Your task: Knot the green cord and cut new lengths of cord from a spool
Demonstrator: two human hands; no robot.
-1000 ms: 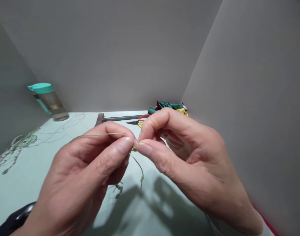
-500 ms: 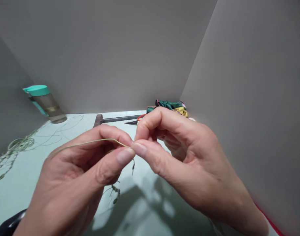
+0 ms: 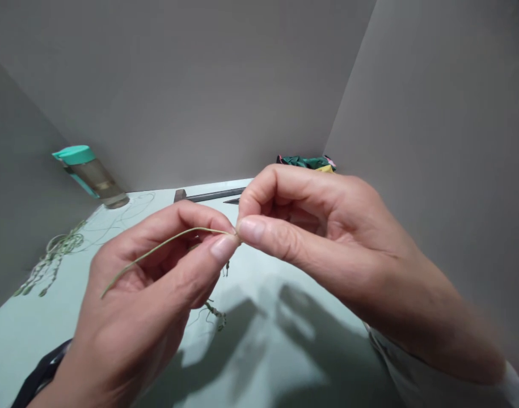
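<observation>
A thin green cord (image 3: 169, 239) arcs over the fingers of my left hand (image 3: 157, 300), its loose end hanging over the palm. The thumb and forefinger of that hand pinch it near the middle of the view. My right hand (image 3: 327, 232) is closed in a pinch at the same spot, its thumb tip meeting the left fingertips; whatever lies between its tips is too small to make out. Below the left fingers dangles a short knotted piece (image 3: 216, 313) with fine thread ends.
On the pale table (image 3: 25, 334), a bundle of knotted green cords (image 3: 61, 249) lies at the left. Behind stand a bottle with a turquoise lid (image 3: 95, 175), a dark bar tool (image 3: 216, 195), a pointed dark tip (image 3: 231, 201) and green cloth (image 3: 302, 162). Grey walls enclose the table.
The view has shifted, so the bottle and bundle appear further right. The cord's loose end now shows over my left palm. Both hands still pinch together, slightly higher in view.
</observation>
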